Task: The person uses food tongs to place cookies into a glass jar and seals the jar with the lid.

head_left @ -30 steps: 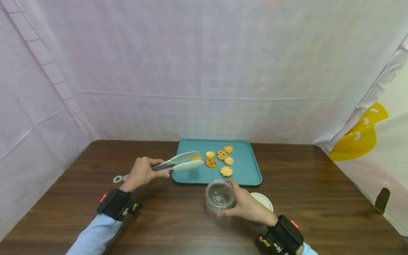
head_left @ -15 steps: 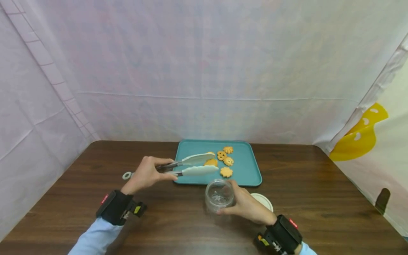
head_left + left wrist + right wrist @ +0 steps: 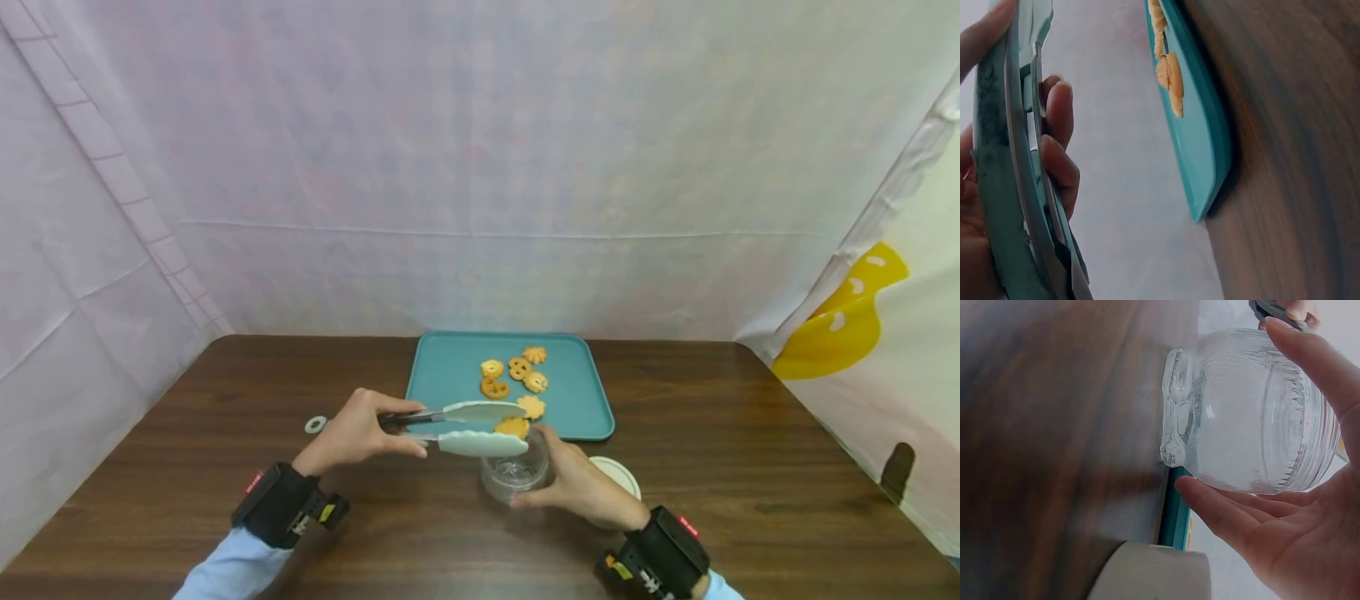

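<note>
L hand [image 3: 358, 430] squeezes tongs [image 3: 465, 425] w/ a cookie [image 3: 512, 427] over the jar [image 3: 516, 471]; R hand [image 3: 581, 486] grips jar on desk [image 3: 225, 500]. Transfer step; next probably needs tongs released over the mouth.

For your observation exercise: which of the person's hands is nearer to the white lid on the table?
Right. The right hand holds the glass jar just beside the white lid; the left hand grips tongs beyond the jar.

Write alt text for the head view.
A left hand grips tongs holding a cookie over a clear jar held by the right hand. Behind, five cookies lie on a teal tray on a wooden table.
</note>
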`<state>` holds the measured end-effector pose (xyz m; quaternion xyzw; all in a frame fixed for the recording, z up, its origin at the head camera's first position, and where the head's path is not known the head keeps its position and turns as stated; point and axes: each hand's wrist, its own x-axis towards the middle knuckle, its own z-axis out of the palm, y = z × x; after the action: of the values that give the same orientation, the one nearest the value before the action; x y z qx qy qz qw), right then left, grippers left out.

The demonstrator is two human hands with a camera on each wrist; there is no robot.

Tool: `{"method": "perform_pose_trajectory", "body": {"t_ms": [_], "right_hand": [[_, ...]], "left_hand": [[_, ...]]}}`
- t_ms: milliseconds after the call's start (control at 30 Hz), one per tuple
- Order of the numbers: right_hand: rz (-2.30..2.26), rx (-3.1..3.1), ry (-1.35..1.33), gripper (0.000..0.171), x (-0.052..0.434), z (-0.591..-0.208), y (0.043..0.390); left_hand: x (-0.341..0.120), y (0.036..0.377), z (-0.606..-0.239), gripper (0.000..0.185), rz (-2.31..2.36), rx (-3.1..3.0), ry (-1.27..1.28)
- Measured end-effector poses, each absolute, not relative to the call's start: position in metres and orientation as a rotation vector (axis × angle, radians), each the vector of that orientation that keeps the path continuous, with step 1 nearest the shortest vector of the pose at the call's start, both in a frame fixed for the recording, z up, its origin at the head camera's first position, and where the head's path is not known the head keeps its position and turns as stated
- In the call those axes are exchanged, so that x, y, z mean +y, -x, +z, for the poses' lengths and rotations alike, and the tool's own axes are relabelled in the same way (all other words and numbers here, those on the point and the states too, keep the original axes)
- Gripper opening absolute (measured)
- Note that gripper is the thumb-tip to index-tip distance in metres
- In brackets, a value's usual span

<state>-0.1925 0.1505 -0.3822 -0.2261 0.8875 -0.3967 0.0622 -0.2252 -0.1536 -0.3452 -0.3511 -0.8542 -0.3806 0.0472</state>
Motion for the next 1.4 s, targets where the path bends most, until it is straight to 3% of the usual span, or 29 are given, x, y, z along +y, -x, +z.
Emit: {"method": "perform_pose_trajectory", "body": {"t_ms": [1400], "right_hand": [[-1.184, 2.676, 0.749, 0.088, 0.1522, -0.3845, 0.1933]], "left_hand": [[-0.1521, 0.225, -0.3471, 0.065, -1.14, -2.74, 1.138]]}}
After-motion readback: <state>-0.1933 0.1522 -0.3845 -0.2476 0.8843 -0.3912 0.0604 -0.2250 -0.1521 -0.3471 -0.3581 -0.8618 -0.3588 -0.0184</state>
